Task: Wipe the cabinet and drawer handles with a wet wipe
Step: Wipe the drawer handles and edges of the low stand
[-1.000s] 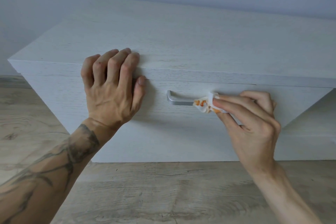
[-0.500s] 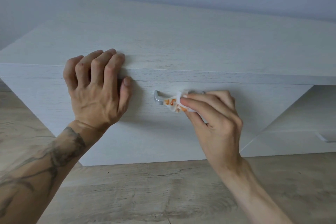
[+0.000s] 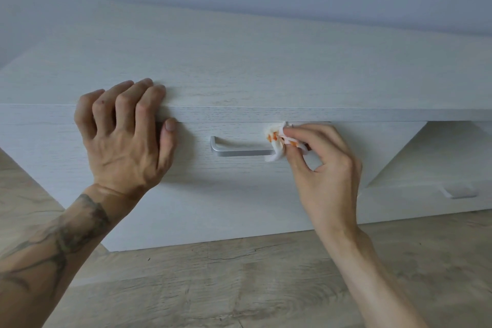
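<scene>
I see my left hand [image 3: 125, 138] hooked over the front edge of the white cabinet [image 3: 239, 66]: four fingers are curled on the top surface, bent at the knuckles and lying close together, while the thumb presses against the front face just under the top board. It holds nothing; it only grips the edge. The tattooed forearm [image 3: 53, 245] runs down to the lower left corner.

My right hand [image 3: 323, 168] pinches a crumpled wet wipe [image 3: 277, 142], white with orange marks, between thumb and the first fingers. The remaining fingers are loosely bent, not spread. The wipe is wrapped around the right end of the silver drawer handle [image 3: 239, 150], touching the bar where it turns back toward the drawer front [image 3: 234, 194]. The top of the wad reaches almost to the seam under the top board, and its lower end hangs just below the bar. The left part of the handle is bare and its left post shows plainly. The right post is hidden behind the wipe and my fingers, so I cannot tell how much of it is covered.

The handle sits between my two hands, nearer the right one; the left thumb is apart from it. To the far right, lower on the cabinet, a second handle [image 3: 459, 192] shows on another front, blurred and untouched. The wood-grain floor [image 3: 239, 287] spreads below the cabinet, nearest to me.
</scene>
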The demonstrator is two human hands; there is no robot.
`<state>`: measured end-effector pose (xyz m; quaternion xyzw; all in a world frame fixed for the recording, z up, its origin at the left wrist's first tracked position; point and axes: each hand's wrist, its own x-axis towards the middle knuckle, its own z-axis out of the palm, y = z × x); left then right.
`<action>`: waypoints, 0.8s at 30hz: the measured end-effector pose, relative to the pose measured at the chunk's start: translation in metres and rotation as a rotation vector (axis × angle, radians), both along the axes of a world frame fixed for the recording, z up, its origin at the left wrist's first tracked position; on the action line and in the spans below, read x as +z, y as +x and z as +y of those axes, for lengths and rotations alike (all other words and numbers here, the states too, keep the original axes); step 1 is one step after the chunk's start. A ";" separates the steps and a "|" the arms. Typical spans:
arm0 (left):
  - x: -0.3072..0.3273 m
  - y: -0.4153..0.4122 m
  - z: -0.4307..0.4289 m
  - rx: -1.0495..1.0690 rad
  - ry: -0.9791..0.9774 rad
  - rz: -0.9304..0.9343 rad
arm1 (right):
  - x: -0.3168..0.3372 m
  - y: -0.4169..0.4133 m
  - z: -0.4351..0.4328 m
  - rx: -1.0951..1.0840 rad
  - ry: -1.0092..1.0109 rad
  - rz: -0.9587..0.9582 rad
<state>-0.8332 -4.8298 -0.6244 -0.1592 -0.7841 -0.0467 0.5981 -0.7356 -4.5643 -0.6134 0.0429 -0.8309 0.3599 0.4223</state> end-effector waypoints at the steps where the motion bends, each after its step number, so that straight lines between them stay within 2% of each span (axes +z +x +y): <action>1: 0.000 0.000 0.000 0.003 0.001 0.001 | 0.000 0.001 -0.001 0.010 0.016 -0.011; 9: -0.001 0.000 -0.001 0.002 0.002 -0.016 | -0.007 0.015 -0.002 0.100 -0.071 -0.060; 13: 0.000 0.000 0.000 0.002 0.003 -0.011 | -0.003 0.006 0.000 0.142 -0.195 -0.056; 18: -0.001 0.000 0.000 0.009 0.006 -0.003 | -0.008 0.016 -0.003 0.092 -0.104 -0.020; 24: -0.001 0.000 0.000 0.008 0.003 0.000 | -0.009 0.014 -0.002 0.104 -0.106 -0.032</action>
